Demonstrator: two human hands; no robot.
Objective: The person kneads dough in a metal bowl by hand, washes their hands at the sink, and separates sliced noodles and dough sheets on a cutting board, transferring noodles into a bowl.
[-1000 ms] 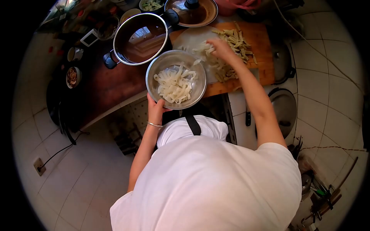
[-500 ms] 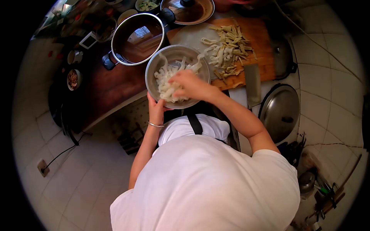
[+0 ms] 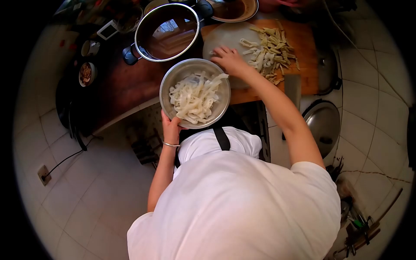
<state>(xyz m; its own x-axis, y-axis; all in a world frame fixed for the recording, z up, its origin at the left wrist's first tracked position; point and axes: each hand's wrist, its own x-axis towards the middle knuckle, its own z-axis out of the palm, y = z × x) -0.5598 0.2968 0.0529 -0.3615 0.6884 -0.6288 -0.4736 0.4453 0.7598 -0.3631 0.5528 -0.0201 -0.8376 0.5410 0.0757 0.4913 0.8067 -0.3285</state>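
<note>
A metal bowl (image 3: 163,93) full of wide, pale translucent noodle strips (image 3: 195,99) is tilted toward me. My left hand (image 3: 171,125) is closed on its lower left rim, thumb over the edge. Just past the bowl's upper right rim, my right hand (image 3: 230,62) reaches over a pale round sheet (image 3: 234,34) on the wooden cutting board (image 3: 305,56). Its fingers are spread and hold nothing that I can see. To its right lie more pale strips (image 3: 262,58) beside a heap of yellowish cut strips (image 3: 279,45).
A cleaver (image 3: 292,91) lies on the board's near right edge. Beyond the bowl stands a black-handled pot (image 3: 167,32) of liquid. Metal lids (image 3: 323,125) are at right, and a small bowl of brown pieces (image 3: 86,74) is at left.
My right hand has left the noodle strips in the bowl and moved up and right over the round sheet. The bowl stays in my left hand, slightly lower.
</note>
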